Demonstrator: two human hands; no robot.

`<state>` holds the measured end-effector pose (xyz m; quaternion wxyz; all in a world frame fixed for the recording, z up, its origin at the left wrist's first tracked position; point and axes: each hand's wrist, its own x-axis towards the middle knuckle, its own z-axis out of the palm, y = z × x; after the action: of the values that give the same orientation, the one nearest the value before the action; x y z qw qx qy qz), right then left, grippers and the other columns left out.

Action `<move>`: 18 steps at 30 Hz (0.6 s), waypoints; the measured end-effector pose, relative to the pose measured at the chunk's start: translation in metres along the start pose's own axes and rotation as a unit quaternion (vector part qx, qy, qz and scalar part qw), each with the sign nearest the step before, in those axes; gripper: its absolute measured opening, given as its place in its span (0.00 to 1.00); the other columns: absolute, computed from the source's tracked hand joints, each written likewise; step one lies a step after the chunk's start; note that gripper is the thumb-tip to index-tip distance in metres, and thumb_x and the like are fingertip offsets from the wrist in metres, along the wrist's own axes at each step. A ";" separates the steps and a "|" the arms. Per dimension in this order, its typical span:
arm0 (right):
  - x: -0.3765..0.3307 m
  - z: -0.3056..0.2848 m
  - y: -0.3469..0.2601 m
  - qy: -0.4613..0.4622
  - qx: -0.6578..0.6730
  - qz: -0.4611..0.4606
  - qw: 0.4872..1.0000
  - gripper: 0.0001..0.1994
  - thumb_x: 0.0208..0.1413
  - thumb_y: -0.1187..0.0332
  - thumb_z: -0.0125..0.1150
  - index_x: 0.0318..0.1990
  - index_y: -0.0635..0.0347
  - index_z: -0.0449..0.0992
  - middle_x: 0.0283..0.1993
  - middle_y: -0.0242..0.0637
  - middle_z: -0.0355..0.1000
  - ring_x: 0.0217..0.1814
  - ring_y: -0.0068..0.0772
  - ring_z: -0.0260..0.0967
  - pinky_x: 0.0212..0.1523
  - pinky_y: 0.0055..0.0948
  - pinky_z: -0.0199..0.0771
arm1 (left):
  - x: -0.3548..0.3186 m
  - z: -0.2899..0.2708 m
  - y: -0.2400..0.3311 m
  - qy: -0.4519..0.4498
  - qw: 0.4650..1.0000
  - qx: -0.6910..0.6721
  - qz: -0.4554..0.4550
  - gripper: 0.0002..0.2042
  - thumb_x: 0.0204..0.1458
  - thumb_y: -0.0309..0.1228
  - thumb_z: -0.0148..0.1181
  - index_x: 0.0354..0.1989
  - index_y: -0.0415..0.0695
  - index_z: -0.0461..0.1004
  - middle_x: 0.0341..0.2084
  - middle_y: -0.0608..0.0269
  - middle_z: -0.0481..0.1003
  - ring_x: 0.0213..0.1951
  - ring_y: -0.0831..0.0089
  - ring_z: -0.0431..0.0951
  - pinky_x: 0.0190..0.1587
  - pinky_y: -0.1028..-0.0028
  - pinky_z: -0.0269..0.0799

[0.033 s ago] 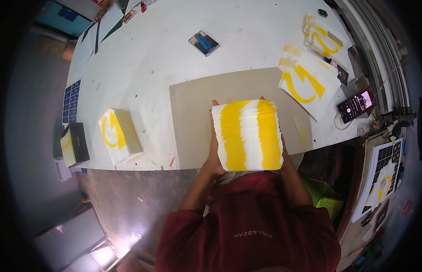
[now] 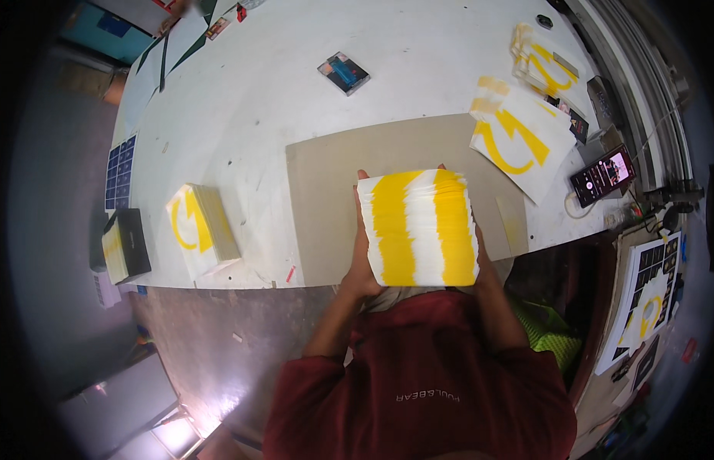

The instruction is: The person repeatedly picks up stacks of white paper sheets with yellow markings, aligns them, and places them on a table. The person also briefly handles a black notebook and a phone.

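I hold a thick stack of white sheets whose fanned edges show two broad yellow bands. My left hand presses against its left side and my right hand against its right side, fingertips just showing over the top edge. The stack is held over the near part of a grey cardboard sheet that lies on the white table. Both forearms come up from my red shirt at the lower edge.
A second stack with a yellow curve and a black box sit at the table's left front. Loose yellow-printed sheets, a lit phone and cables lie at the right. A small dark case lies farther back.
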<state>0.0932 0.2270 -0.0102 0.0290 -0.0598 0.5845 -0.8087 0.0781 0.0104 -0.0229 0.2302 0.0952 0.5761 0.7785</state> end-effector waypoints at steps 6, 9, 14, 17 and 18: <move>-0.008 0.009 0.012 0.053 -0.171 -0.079 0.981 0.53 0.53 0.64 0.71 0.78 0.70 0.38 0.80 0.51 0.47 0.81 0.43 0.47 0.78 0.40 0.47 | 0.002 0.003 -0.017 0.029 0.963 0.260 0.070 0.61 0.49 0.44 0.75 0.78 0.37 0.30 0.74 0.46 0.52 0.73 0.58 0.58 0.73 0.58 0.54; -0.009 0.008 0.019 0.073 -0.147 -0.083 0.983 0.55 0.52 0.62 0.73 0.78 0.70 0.38 0.81 0.51 0.46 0.82 0.43 0.46 0.78 0.40 0.47 | 0.009 0.002 -0.015 -0.004 0.985 0.146 0.088 0.63 0.47 0.42 0.77 0.78 0.37 0.29 0.74 0.46 0.53 0.71 0.58 0.61 0.72 0.59 0.57; -0.004 -0.006 0.017 0.037 0.009 -0.004 0.999 0.58 0.50 0.59 0.75 0.78 0.69 0.37 0.81 0.51 0.45 0.82 0.43 0.45 0.78 0.41 0.47 | 0.027 0.032 0.021 -0.101 0.919 -0.341 0.170 0.66 0.45 0.39 0.79 0.78 0.41 0.24 0.74 0.47 0.53 0.71 0.58 0.60 0.71 0.58 0.59; 0.003 -0.018 0.045 0.022 0.061 -0.001 0.998 0.60 0.49 0.58 0.76 0.78 0.69 0.37 0.81 0.51 0.44 0.82 0.43 0.45 0.78 0.41 0.47 | 0.033 0.026 0.014 -0.067 0.956 -0.239 0.157 0.69 0.43 0.37 0.80 0.78 0.45 0.20 0.74 0.48 0.50 0.71 0.58 0.60 0.71 0.57 0.60; 0.003 -0.017 0.047 0.023 0.064 -0.003 0.998 0.60 0.49 0.57 0.77 0.79 0.69 0.36 0.81 0.51 0.44 0.82 0.43 0.45 0.78 0.41 0.47 | 0.033 0.021 0.006 -0.046 0.973 -0.175 0.144 0.70 0.42 0.37 0.81 0.77 0.46 0.18 0.75 0.48 0.50 0.71 0.58 0.59 0.71 0.56 0.60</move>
<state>0.0869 0.2274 -0.0599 0.0169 -0.0410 0.5316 -0.8458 0.0559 0.0424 -0.0144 0.1551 0.1716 0.3999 0.8869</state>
